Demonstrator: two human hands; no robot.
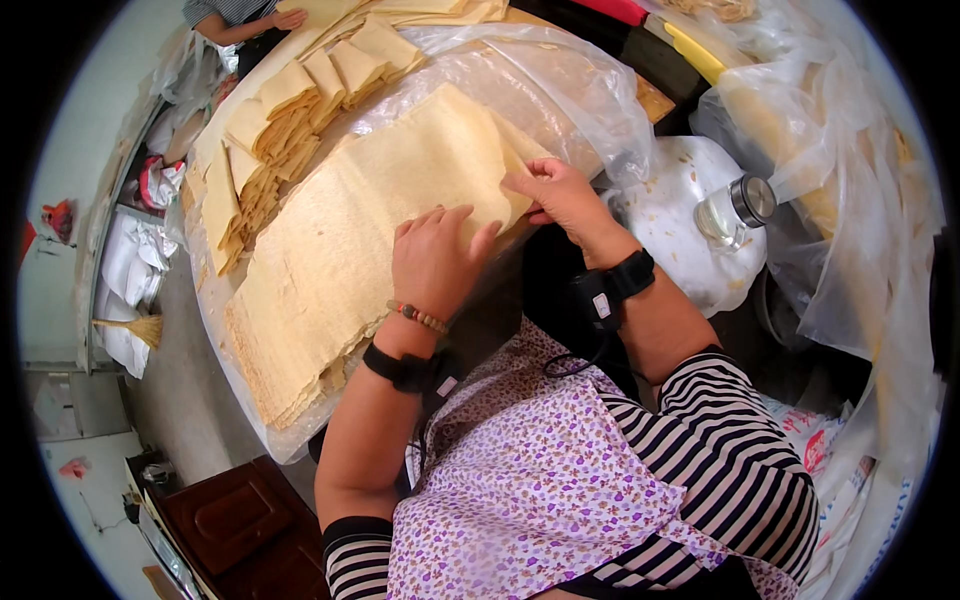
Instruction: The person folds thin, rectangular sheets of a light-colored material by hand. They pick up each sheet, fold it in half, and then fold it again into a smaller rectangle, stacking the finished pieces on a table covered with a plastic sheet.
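A stack of thin, pale yellow sheets (322, 240), perhaps tofu skin, lies across the plastic-covered table before me. On its near right part rests my left hand (439, 255), palm down, with fingers spread and slightly bent. At the right end of the stack, my right hand (551, 191) pinches the edge of the top sheet (450, 142) between thumb and fingers, and that edge curls up a little. Folded bundles of the same sheets (289, 97) sit in overlapping rows beyond the stack, at the upper left. The fingertips of my right hand are partly hidden by the sheet.
Clear plastic film (540, 75) covers the table. At right, a glass jar with a metal lid (739, 206) stands on a white-covered surface (667, 247), near hanging plastic sheeting (840, 202). Another person's hand (290, 19) touches sheets at the far edge. A straw broom (142, 328) is at left.
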